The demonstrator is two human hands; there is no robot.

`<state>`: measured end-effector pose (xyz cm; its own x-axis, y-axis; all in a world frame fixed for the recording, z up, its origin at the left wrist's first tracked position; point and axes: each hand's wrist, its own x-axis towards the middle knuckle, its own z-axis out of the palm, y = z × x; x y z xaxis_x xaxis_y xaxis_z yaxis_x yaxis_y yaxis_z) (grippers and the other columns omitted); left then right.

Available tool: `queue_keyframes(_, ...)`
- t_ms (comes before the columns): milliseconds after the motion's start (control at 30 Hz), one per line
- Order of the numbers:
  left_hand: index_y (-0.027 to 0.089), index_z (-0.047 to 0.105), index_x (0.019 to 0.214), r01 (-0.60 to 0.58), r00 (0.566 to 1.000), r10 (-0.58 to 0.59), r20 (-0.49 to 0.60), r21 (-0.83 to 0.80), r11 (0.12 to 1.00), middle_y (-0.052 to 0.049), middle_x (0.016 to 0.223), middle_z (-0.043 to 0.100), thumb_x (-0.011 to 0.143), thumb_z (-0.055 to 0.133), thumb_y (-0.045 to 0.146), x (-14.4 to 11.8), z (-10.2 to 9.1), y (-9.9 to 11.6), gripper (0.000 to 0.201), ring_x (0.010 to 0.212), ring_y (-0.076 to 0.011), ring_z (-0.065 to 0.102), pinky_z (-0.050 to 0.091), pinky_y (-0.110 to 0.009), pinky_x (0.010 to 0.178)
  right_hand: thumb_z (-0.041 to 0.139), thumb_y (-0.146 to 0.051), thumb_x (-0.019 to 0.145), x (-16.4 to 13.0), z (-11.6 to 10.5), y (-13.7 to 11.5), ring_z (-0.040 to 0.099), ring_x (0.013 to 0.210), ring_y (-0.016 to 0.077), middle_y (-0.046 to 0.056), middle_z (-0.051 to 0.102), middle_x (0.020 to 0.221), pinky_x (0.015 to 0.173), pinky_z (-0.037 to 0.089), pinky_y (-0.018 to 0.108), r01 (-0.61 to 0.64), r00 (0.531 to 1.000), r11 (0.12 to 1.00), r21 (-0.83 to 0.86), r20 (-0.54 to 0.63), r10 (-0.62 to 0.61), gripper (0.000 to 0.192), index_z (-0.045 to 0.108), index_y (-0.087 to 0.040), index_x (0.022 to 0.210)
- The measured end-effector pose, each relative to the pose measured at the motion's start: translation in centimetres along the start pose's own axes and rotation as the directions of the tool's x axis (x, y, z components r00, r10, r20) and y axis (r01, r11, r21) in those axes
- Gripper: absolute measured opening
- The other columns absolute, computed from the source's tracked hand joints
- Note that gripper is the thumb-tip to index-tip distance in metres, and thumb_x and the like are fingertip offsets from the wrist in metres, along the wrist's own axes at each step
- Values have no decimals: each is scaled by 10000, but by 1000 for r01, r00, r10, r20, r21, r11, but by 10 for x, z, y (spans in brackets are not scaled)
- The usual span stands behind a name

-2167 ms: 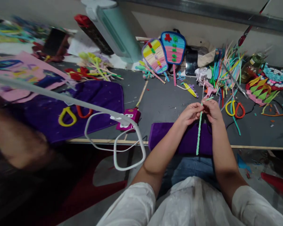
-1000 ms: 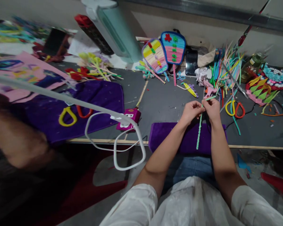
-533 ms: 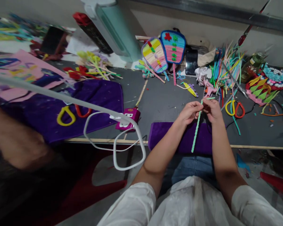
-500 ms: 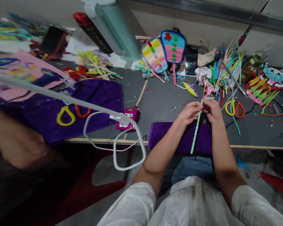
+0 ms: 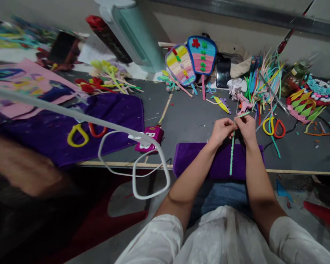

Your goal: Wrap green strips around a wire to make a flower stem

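Grey and crowded with craft scraps, the worktable (image 5: pixel 192 117) fills the middle of the frame, and at its near edge lies a small purple cloth (image 5: pixel 209 161). Just above that cloth, right of centre, the left hand (image 5: pixel 222 130) and the right hand (image 5: pixel 245 127) meet, fingers curled in and pinched together on the top end of a green pipe cleaner (image 5: pixel 231 154). Its long axis runs nearly straight down the frame — from the pinch toward the person's lap, the free end hanging over the cloth near the table's edge. A short pale green tip pokes out up and to the right beyond the right hand's fingers. Both hands sit level on the stem, one on either side of it, so neither is plainly nearer; all of the loose length lies below them. Which fingertips actually bear on the stem is hidden between the knuckles — I cannot tell whether it is being twisted there or only held. Right of the hands lie orange-and-yellow scissors (image 5: pixel 275 127), and above them a spray of coloured strips (image 5: pixel 264 82); two paddle-shaped fans (image 5: pixel 192 62) stand at upper centre. At left, another person's arm (image 5: pixel 22 172) is blurred and cut off by the frame edge, and a white bent tube (image 5: pixel 126 146) crosses in front of a larger purple cloth (image 5: pixel 71 124).
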<state>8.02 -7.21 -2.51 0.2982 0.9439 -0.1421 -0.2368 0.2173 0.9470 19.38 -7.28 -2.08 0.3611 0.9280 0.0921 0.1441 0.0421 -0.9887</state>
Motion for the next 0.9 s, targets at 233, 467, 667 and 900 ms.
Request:
queue_keyframes(233,128,534,686,68,994,-47,102,-211,975,58,509,545,537,839,339,1,-3,3,399,349,-34,452,332,-156,334,709,-337,605,-2,-6,-11,338,437,52,-71,459,511,418,220,208,-262,957,925,277,202,210,210,577,-180,652)
queue_keyframes(467,140,491,662,253,944,-152,291,-351,902,71,502,513,535,845,294,-1,-7,7,406,340,-9,390,238,-127,316,715,-307,591,-2,-8,-12,317,409,40,-77,431,509,394,160,200,-358,907,849,388,360,218,210,561,-180,655)
queue_keyframes(667,120,548,697,201,969,-155,192,-250,947,46,540,548,566,825,302,0,-5,3,357,362,-24,443,325,-143,340,675,-269,613,-2,-3,-7,435,522,67,-58,516,590,506,349,207,-123,990,953,276,104,98,150,566,-181,667)
queue_keyframes(900,130,532,680,-60,998,59,-32,-9,998,60,481,516,623,772,340,-2,3,1,324,352,-51,480,361,-156,350,644,-267,640,0,1,0,466,569,86,-42,555,601,575,382,232,74,997,997,-8,-29,-74,118,603,-160,665)
